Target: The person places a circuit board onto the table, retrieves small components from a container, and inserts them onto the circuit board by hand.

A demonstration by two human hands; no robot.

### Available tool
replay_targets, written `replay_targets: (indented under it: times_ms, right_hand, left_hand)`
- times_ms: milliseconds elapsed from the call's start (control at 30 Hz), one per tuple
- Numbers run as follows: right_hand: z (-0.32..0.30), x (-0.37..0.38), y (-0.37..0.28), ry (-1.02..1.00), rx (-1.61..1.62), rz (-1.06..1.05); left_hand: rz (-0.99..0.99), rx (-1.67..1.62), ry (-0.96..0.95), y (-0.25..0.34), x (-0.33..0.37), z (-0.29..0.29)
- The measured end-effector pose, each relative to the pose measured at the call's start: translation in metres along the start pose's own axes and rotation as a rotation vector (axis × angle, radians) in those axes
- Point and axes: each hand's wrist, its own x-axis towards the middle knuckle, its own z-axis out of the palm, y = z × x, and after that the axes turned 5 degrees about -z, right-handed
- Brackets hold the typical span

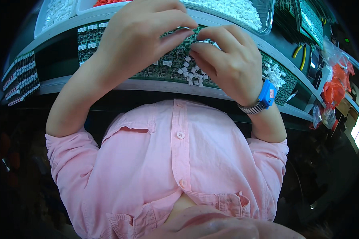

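A row of green circuit boards (pixel 155 73) lies in front of me, with white connectors seated on parts of it. My left hand (pixel 137 38) is over the middle boards, its thumb and finger brought together in a pinch; anything between the tips is too small to make out. Close beside it, my right hand (pixel 231 59) has its fingers curled toward the thumb. Something white shows between them, but I cannot tell if it is held or lies on the board behind. A loose pile of white connectors (pixel 193 75) sits on the boards below the fingertips.
Beyond the pale rail (pixel 56 36) stand a tray of white parts (pixel 58 14), a tray of red parts (pixel 107 2) and a clear tub of white connectors (pixel 235 14). More boards stand at left (pixel 22 77) and far right (pixel 309 24). Yellow-handled pliers (pixel 303 55) lie near red plastic bags (pixel 337 83).
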Motion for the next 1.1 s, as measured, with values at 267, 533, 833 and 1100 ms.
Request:
replay_targets:
  times_ms: [267, 533, 833, 1100]
  right_hand:
    - [-0.001, -0.027, 0.015, 0.24, 0.309, 0.271]
    - [0.0, -0.035, 0.016, 0.254, 0.651, 0.496]
    - [0.004, -0.01, 0.025, 0.18, 0.321, 0.207]
    - [0.002, 0.007, 0.025, 0.037, 0.049, 0.069]
  left_hand:
    - [0.132, 0.253, -0.08, 0.004, 0.015, 0.003]
    - [0.197, 0.219, 0.081, 0.014, 0.014, 0.016]
    - [0.171, 0.109, -0.235, 0.02, -0.004, 0.008]
    - [0.082, -0.091, -0.222, 0.022, -0.012, 0.002]
